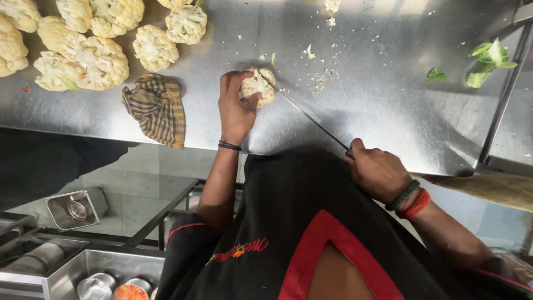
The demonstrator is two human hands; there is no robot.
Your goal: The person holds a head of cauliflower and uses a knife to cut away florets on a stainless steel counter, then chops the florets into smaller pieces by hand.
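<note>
A small cream cauliflower piece [258, 85], lumpy and pale, sits on the steel counter [388, 111] under the left hand [236, 108] — fingers curled closed around its near side. The right hand [377, 172] is fisted on a knife [308, 116]; its thin blade runs diagonally, tip touching the cauliflower's right edge. Below, steel tubs [72, 208] — one holds something orange-red.

Black red-trimmed apron [311, 222], black wristband [229, 146], green and orange bangles [410, 200]
</note>
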